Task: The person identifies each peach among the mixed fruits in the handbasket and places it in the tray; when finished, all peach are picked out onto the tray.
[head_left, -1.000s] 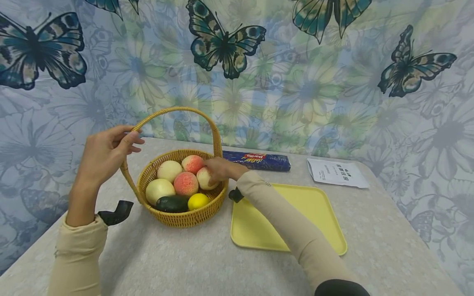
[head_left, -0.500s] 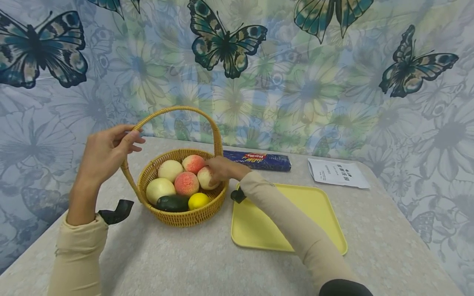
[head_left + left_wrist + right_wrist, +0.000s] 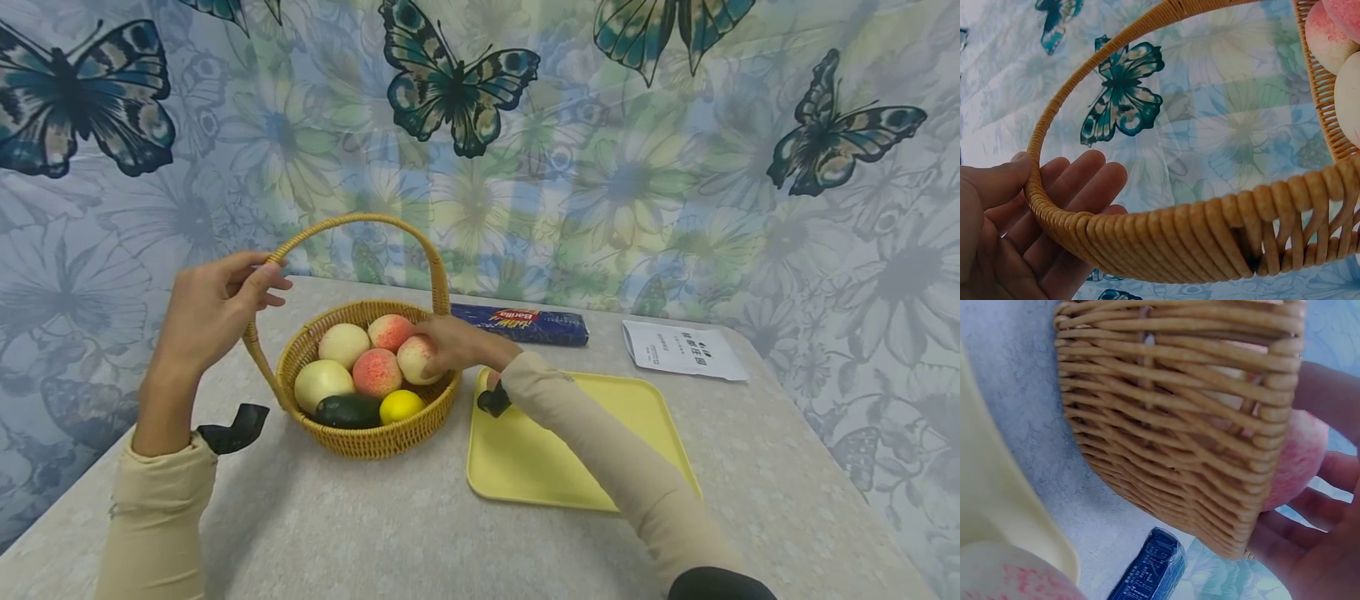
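1. Your left hand [image 3: 213,312] curls around the handle of the wicker basket [image 3: 367,437] on the table [image 3: 360,533].
2. Your right hand [image 3: 450,343] grasps a peach [image 3: 415,358] inside the basket.
3. Only the right wrist view shows another peach [image 3: 1004,575] lying on the yellow tray [image 3: 997,506].

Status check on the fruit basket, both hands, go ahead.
Left hand holds the basket handle. Right hand grips a peach inside the wicker basket, near its right rim. Yellow tray beside it; a peach already there.
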Demonstrator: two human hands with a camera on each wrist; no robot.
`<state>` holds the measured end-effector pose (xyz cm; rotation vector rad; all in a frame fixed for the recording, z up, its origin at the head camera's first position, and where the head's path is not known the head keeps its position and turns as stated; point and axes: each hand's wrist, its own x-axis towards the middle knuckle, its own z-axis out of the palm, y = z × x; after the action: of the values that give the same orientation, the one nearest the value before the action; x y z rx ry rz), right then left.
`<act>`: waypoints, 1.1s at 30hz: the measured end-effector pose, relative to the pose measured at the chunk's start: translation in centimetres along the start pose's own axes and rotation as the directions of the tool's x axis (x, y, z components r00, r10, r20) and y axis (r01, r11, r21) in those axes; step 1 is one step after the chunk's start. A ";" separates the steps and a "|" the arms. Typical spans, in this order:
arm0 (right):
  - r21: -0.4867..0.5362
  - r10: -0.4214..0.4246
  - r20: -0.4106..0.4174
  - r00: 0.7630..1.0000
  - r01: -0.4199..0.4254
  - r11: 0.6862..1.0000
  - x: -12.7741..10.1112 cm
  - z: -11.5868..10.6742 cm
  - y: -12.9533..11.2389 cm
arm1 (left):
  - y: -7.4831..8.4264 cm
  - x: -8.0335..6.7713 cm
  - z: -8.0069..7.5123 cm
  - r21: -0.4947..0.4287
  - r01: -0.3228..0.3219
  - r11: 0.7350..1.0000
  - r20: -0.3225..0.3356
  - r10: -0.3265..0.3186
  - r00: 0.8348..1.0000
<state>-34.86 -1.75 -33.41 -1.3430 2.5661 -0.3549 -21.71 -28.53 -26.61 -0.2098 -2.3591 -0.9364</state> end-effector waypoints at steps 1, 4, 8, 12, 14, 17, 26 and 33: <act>0.005 -0.004 -0.005 1.000 0.004 1.000 -0.2 0.0 -0.1 | -0.1 0.0 0.0 -0.001 -0.003 1.000 -0.001 0.003 1.000; 0.014 -0.009 -0.021 1.000 0.009 1.000 -0.6 0.3 -0.2 | -0.2 -0.1 -0.1 0.001 -0.003 1.000 -0.002 0.003 1.000; 0.037 -0.016 -0.050 0.999 0.018 0.999 -1.3 0.7 -0.4 | -0.3 -0.2 -0.1 0.008 0.011 1.000 -0.003 -0.011 1.000; 0.046 -0.033 -0.089 0.996 0.037 0.998 -1.9 0.9 -0.5 | -0.3 -0.2 0.0 0.007 0.010 1.000 -0.001 -0.010 1.000; 0.053 -0.044 -0.117 0.992 0.050 0.997 -2.2 1.0 -0.5 | -0.4 -0.1 0.0 0.005 0.007 1.000 -0.003 -0.007 1.000; 0.077 -0.048 -0.169 0.984 0.062 0.995 -2.5 1.2 -0.4 | -0.4 0.0 0.0 0.000 0.006 1.000 -0.005 -0.006 1.000; 0.208 0.037 -0.273 0.961 0.022 0.978 -3.5 1.5 0.2 | -0.3 0.1 0.2 -0.018 -0.001 1.000 -0.005 0.001 1.000; 0.260 0.020 -0.297 0.955 0.061 0.964 -4.0 1.3 0.6 | 0.0 0.0 0.2 -0.018 -0.003 1.000 -0.006 0.003 1.000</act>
<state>-32.71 1.77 -34.54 -1.3010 2.6127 -0.9378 -21.83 -28.46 -26.72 -0.2171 -2.3448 -0.9565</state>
